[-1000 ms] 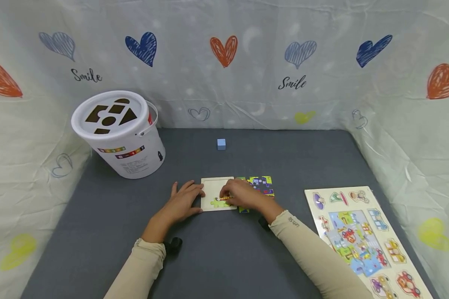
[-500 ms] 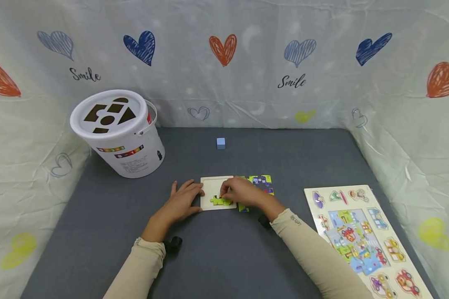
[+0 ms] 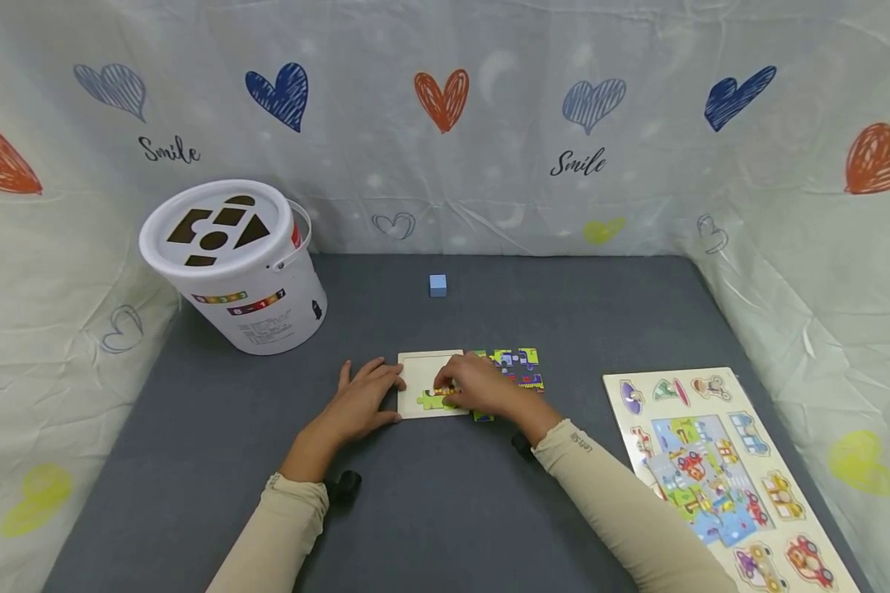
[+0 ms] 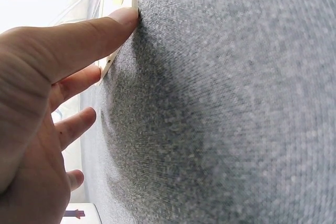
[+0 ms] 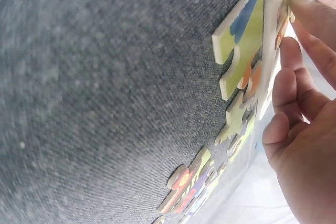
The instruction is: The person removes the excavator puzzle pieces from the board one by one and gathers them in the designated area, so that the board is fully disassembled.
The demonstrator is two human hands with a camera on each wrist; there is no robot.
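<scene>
A small pale wooden puzzle tray (image 3: 424, 368) lies on the dark grey table, with a green jigsaw piece (image 3: 432, 402) in its front part. My left hand (image 3: 359, 399) is spread beside it. In the left wrist view, the straight thumb (image 4: 100, 38) and a fingertip touch the tray's edge. My right hand (image 3: 484, 385) reaches over the tray's right side and pinches a puzzle piece low in the tray, partly covered by the fingers. Loose puzzle pieces (image 3: 521, 362) lie right of the tray, and the right wrist view shows a green and blue piece (image 5: 241, 27) close by.
A white bucket (image 3: 259, 301) with a shape-cut lid stands at back left. Behind the tray sits a small blue cube (image 3: 437, 286). At right lies a larger picture board (image 3: 682, 420) with puzzle pieces on it. A printed curtain (image 3: 504, 189) hangs behind the table.
My right fingers lifted slightly off the green pieces half a second ago and are down at the tray's front part again. The left hand has stayed at the tray's edge.
</scene>
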